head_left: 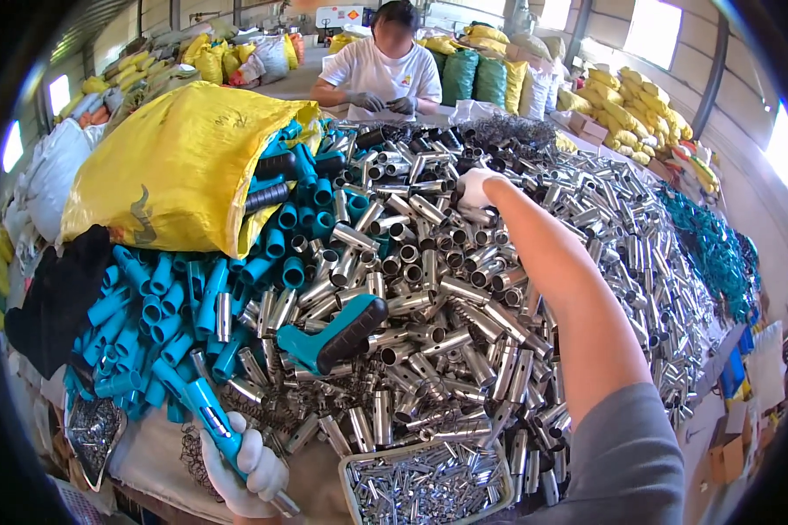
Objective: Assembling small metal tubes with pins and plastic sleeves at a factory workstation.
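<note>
My left hand (258, 468), in a white glove, is closed around a teal plastic handle (208, 409) at the lower left. Bright metal shows in a slot of this handle, and a thin metal end sticks out below my fingers. My right arm stretches far forward over a big heap of shiny metal tubes (464, 289). At the heap's far part, my white-gloved right hand (478, 187) reaches among tubes and dark pieces; its fingers are mostly hidden. A teal and black handle (337, 337) lies on top of the heap between my arms.
Loose teal handles (162, 306) pile up left, below a yellow sack (175, 166) spilling more. A black cloth (57, 297) hangs beside them. Near me stands a tray (350, 490) of small metal pins. Dark springs (517, 133) lie far back. Across the table sits a person (381, 74) wearing gloves.
</note>
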{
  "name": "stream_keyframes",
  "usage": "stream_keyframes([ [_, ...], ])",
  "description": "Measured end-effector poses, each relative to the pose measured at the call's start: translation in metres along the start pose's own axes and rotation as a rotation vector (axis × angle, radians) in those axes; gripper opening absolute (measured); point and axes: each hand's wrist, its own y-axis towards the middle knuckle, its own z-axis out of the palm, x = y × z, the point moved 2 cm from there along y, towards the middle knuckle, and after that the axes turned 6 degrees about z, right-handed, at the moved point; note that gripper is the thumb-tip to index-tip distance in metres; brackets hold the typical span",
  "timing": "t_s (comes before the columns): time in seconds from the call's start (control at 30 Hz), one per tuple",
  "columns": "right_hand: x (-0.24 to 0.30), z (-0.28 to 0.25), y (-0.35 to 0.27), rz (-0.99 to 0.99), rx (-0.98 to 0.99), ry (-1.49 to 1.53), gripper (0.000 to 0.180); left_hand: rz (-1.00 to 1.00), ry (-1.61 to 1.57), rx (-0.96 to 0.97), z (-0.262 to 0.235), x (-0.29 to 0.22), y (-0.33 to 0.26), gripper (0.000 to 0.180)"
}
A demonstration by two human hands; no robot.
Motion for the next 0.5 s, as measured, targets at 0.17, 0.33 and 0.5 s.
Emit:
stream_keyframes([
  [0.17, 0.001, -0.01, -0.039, -0.249, -0.186, 0.343, 0.032, -0.056, -0.05, 0.023, -0.002, 0.0, -0.002, 0.052],
  [0.33, 0.029, -0.044, -0.097, -0.252, -0.351, 0.572, 0.082, -0.018, 0.04, -0.112, -0.004, -0.002, -0.011, 0.049],
  [0.5, 0.047, -0.067, -0.204, -0.392, -0.463, 0.941, 0.044, -0.176, 0.169, -0.037, 0.006, 0.008, -0.002, 0.044],
])
